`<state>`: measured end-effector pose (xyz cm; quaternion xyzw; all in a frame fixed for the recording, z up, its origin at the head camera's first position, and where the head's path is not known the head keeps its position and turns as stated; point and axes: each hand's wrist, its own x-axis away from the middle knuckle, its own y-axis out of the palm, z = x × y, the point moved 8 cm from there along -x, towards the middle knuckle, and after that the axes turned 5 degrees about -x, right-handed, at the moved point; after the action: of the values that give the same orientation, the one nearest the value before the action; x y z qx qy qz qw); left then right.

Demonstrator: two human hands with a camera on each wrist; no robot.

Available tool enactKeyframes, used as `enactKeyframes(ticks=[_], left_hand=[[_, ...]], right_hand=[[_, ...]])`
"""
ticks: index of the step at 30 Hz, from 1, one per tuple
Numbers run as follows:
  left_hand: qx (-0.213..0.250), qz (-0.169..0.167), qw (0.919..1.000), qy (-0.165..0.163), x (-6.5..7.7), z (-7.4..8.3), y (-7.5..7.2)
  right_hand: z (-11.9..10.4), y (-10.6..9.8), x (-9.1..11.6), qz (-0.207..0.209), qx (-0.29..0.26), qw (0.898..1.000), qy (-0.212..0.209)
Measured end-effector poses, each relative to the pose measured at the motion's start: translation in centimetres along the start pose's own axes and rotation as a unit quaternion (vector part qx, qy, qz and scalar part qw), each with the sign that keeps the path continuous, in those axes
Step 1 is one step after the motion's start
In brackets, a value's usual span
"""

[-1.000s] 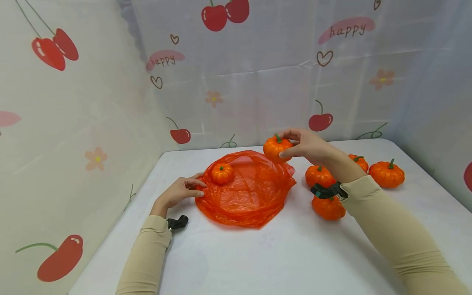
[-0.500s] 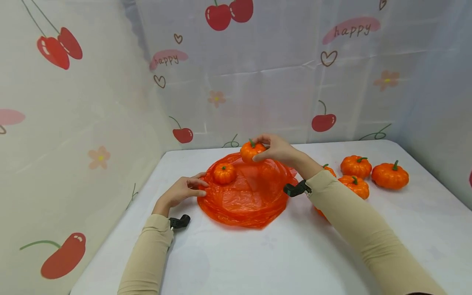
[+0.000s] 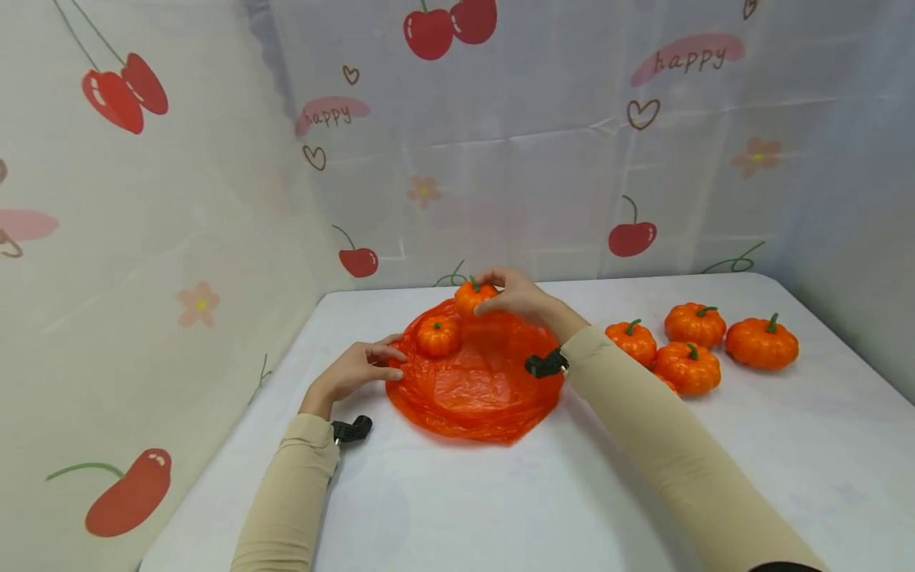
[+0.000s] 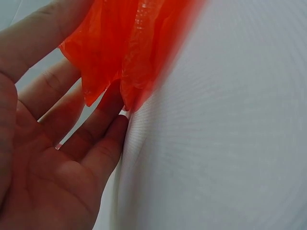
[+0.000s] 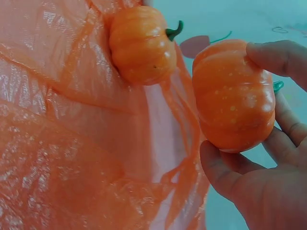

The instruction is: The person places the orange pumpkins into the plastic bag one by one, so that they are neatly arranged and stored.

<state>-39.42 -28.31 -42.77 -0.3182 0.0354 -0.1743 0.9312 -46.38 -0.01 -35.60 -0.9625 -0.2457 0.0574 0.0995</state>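
My right hand (image 3: 518,298) grips a small orange pumpkin (image 3: 468,299) with a green stem, holding it over the far edge of a thin red plastic bag (image 3: 479,397). The right wrist view shows thumb and fingers curled round that pumpkin (image 5: 232,96). A second pumpkin (image 3: 438,336) sits in the left part of the spread-out bag, close to the held one. At the bag's left edge rests my left hand (image 3: 350,369). In the left wrist view its relaxed fingers touch the plastic (image 4: 139,43); their tips are partly hidden behind it.
Several more pumpkins (image 3: 688,369) stand clustered to the right, one partly hidden behind my right sleeve (image 3: 665,445). A white cloth covers the table (image 3: 443,500). Printed curtains (image 3: 529,199) enclose the back and sides.
My right hand has carried the pumpkin leftward from the bag's right side toward the pumpkin in the bag, and a little lower. My left hand has stayed at the bag's edge.
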Motion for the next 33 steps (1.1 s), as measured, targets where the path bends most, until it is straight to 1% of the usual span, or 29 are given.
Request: enactKeyframes(ticks=[6,11,15,20,26,33], left_hand=[[0.009,-0.004,1.0000,0.001,-0.1,-0.1,0.2],[0.009,-0.004,1.0000,0.001,-0.2,-0.2,0.2],[0.007,-0.004,1.0000,0.002,-0.3,-0.3,0.1],[0.005,-0.004,1.0000,0.001,-0.2,-0.3,0.2],[0.008,-0.003,1.0000,-0.002,-0.1,-0.2,0.1],[0.002,-0.001,1.0000,0.001,-0.1,-0.2,0.0]], right_hand=[[1.3,0.6,-0.5,0.011,0.024,1.000,0.005],[2.3,0.7,-0.5,0.020,0.041,0.999,0.020],[2.8,0.8,-0.4,0.020,0.052,0.998,0.029],[3.7,1.2,-0.7,0.023,0.070,0.997,0.030],[4.2,1.3,-0.7,0.034,0.078,0.996,0.022],[4.7,1.5,-0.6,0.042,0.087,0.994,0.040]])
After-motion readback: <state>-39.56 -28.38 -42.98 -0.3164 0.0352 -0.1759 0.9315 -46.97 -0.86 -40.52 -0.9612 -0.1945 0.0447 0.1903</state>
